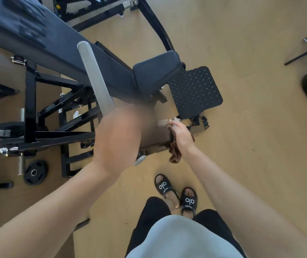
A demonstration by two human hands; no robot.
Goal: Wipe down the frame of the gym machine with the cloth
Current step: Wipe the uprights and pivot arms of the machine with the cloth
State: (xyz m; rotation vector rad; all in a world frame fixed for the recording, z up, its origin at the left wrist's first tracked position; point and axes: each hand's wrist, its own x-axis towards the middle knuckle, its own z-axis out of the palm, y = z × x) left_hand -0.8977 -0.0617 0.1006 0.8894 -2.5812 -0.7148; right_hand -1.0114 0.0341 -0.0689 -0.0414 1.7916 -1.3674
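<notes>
Right hand [181, 135] grips fuzzy brown cloth [175, 152] — on frame [154, 135].

The person wears a light grey top [182, 239] and black trousers [149, 220]. Both forearms are bare. On the feet are black open-toe slide sandals [165, 186] with white lettering.

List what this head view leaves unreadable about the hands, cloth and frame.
- Left hand: motion-blurred, so its grip on the silver bar is unclear.
- Frame section under the brown cloth: hidden by the right hand and blurred left hand.
- Cloth: mostly covered by the right hand.
</notes>
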